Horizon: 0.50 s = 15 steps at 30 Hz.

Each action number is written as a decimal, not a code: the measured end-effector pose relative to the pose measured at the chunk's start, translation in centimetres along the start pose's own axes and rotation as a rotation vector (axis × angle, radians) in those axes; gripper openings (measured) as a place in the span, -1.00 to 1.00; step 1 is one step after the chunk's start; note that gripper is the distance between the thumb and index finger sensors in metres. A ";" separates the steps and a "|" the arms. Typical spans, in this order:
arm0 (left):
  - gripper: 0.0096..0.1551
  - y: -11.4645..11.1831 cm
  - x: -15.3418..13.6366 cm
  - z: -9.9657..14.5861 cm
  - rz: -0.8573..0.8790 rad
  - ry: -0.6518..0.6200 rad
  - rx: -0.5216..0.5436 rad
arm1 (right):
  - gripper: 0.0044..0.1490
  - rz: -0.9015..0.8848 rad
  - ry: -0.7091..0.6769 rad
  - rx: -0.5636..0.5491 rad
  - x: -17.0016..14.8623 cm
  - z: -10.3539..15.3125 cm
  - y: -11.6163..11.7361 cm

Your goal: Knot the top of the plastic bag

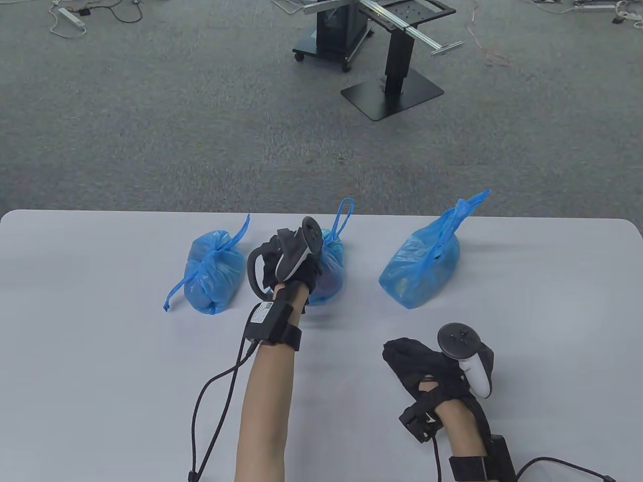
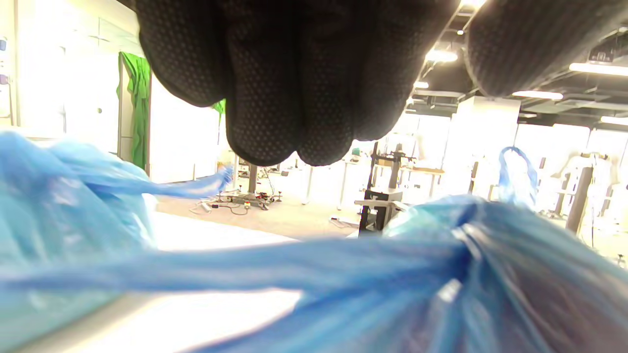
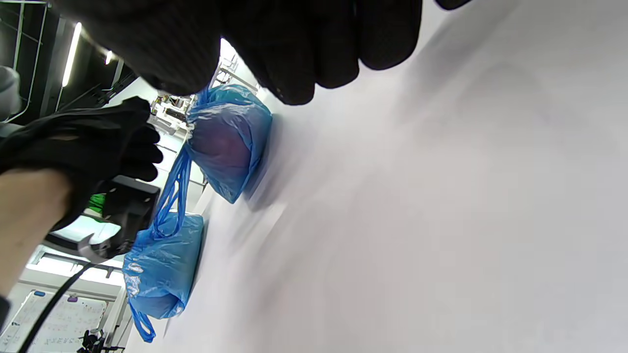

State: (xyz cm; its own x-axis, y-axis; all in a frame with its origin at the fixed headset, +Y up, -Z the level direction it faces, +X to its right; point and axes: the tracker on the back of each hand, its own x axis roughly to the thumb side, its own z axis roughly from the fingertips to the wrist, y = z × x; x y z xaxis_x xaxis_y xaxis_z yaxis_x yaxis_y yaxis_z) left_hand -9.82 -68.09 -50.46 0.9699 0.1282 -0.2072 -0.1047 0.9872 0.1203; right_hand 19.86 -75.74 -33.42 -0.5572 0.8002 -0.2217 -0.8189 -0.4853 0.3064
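Bags, three of them, all blue plastic, sit in a row along the far side of the white surface [image 1: 100,381], which suits a one-by-one job: each is within an arm's stretch. The left bag [image 1: 211,273] at centre left of the table view looks cinched, its ties trailing out, and the right bag [image 1: 421,266] at centre right has its handles drawn up to a point. The middle bag [image 1: 329,273] seems to be the one in hand; a handle loop [image 1: 343,221] stands up at its top.

The left hand [image 1: 289,263] reaches over this middle bag, probably to gather the neck or steady it. In the left wrist view its fingers [image 2: 274,83] hang bunched just above a stretched blue tie strip [image 2: 255,267], apart from it there, so I judge it is not gripping; whether any finger touches the plastic I cannot tell.

The right hand [image 1: 427,366] sits low at lower right of the table view, near the surface and well apart from every bag, holding nothing. Its fingers look loosely curled in the right wrist view, though how tightly I cannot tell. It appears to be waiting for the second tie.
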 end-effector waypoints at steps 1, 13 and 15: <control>-0.29 0.3 -0.6 0.2 0.007 -0.008 -0.002 | -0.22 0.010 -0.002 -0.001 0.1 0.0 0.1; -0.23 3.0 -9.7 8.7 0.053 0.005 0.036 | -0.22 0.184 -0.011 -0.062 1.4 0.5 1.2; -0.22 2.9 -11.0 10.5 0.048 0.006 0.037 | -0.22 0.203 -0.004 -0.081 1.6 0.6 1.2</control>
State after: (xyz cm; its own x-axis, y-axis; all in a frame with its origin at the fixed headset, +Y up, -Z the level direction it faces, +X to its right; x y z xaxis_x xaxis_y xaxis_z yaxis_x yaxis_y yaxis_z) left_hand -18.48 -67.68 -37.65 0.9625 0.1760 -0.2064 -0.1428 0.9757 0.1663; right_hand 18.13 -74.84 -32.82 -0.7112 0.6846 -0.1596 -0.6985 -0.6630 0.2691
